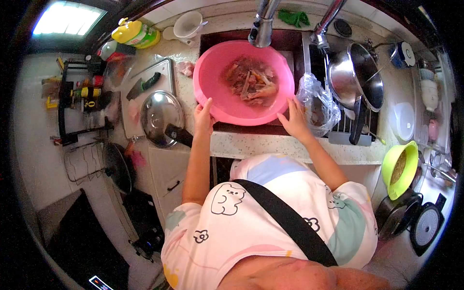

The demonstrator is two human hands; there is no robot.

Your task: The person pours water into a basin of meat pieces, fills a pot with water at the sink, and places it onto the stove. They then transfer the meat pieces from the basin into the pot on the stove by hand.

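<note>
A pink plastic basin (209, 72) sits over the sink, with pieces of raw meat and bones (251, 86) in reddish, cloudy water inside. My left hand (203, 118) grips the basin's near left rim, thumb up on the edge. On the near right rim, my right hand (296, 121) holds on with thumb and fingers apart along the edge; some fingertips are hidden by the rim. Above the basin's far side hangs a chrome faucet (261, 31). Just right of my right hand lies a clear plastic bag (316, 104).
Left on the counter are a metal lid (163, 118), a cutting board (166, 72) and a knife (144, 86). At the right stand a steel pot (343, 79) and a green bowl (408, 159). A yellow bottle (137, 35) is at the back left.
</note>
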